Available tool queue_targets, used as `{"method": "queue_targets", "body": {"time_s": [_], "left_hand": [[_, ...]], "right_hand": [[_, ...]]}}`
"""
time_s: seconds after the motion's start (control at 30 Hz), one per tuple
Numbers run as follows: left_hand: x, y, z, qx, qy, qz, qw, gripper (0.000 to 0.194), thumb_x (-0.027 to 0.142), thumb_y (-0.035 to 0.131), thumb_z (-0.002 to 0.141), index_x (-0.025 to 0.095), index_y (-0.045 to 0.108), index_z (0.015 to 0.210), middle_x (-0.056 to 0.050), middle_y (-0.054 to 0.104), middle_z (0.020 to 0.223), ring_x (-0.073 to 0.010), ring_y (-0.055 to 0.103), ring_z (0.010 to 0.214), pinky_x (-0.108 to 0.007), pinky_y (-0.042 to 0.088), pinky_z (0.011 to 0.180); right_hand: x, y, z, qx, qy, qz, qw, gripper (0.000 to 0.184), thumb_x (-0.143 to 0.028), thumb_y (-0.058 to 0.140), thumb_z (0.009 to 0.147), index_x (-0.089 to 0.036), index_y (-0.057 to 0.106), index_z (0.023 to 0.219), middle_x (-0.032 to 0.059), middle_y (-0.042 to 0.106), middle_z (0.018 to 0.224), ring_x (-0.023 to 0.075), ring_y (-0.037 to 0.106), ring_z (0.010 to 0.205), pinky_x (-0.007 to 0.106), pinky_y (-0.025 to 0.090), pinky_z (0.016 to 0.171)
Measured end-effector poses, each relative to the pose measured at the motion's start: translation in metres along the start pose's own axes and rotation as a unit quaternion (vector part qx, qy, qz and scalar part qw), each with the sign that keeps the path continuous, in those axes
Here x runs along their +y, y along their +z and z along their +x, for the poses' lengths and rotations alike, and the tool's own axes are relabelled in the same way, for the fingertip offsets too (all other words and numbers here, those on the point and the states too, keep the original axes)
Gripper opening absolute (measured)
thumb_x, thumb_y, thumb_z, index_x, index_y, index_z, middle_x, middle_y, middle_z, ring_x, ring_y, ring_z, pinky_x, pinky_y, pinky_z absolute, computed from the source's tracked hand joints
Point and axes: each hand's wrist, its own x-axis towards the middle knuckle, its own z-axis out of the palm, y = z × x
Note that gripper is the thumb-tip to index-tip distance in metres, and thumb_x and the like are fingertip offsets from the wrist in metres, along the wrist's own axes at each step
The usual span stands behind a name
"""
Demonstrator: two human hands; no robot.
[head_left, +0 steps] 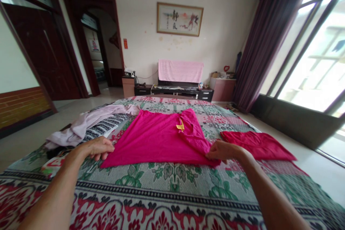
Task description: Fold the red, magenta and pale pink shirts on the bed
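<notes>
A bright pink shirt (159,138) lies spread flat on the patterned bed cover, with a yellow tag (180,125) showing near its folded right part. My left hand (101,147) has its fingers curled at the shirt's left edge, close to the near corner. At the opposite side, my right hand (223,150) pinches the cloth by the near right corner. A folded red garment (257,145) rests on the cover beyond my right hand.
The patterned cover (175,181) spreads under everything. To the left lies a heap with a pale pink garment (81,125) and a black-and-white striped cloth (104,127). A low cabinet (206,94) with a pink towel (180,70) stands against the far wall; windows and a purple curtain (258,43) are on the right.
</notes>
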Motion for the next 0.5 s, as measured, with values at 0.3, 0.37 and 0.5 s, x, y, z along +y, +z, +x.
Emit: {"method": "queue_targets", "body": {"time_s": [0.3,0.37,0.5], "left_hand": [[0.024,0.024,0.032,0.303,0.141,0.163,0.928,0.031,0.034,0.042,0.082,0.021,0.070,0.084,-0.005,0.072,0.084,-0.0197,0.065,0.083,-0.025,0.045,0.073],[0.026,0.034,0.040,0.324,0.167,0.188,0.912,0.029,0.033,0.047,0.082,0.021,0.071,0.094,-0.006,0.072,0.094,-0.0205,0.065,0.091,-0.026,0.044,0.083],[0.020,0.051,0.052,0.345,0.184,0.207,0.897,0.025,0.031,0.053,0.081,0.020,0.071,0.095,-0.008,0.071,0.096,-0.0224,0.062,0.099,-0.030,0.042,0.094]], "right_hand": [[-0.001,-0.004,-0.003,-0.021,0.003,0.024,0.999,0.019,-0.031,0.054,0.069,-0.017,0.055,0.056,-0.0021,0.054,0.051,0.0092,0.051,0.046,0.019,0.036,0.047],[0.003,-0.006,-0.003,-0.013,0.035,0.023,0.999,0.017,-0.029,0.055,0.068,-0.017,0.058,0.057,-0.0003,0.059,0.054,0.0095,0.052,0.046,0.019,0.037,0.046],[0.013,-0.009,0.000,0.035,0.108,0.011,0.993,0.020,-0.030,0.055,0.073,-0.016,0.063,0.061,0.0046,0.066,0.061,0.0101,0.052,0.047,0.021,0.037,0.046]]}}
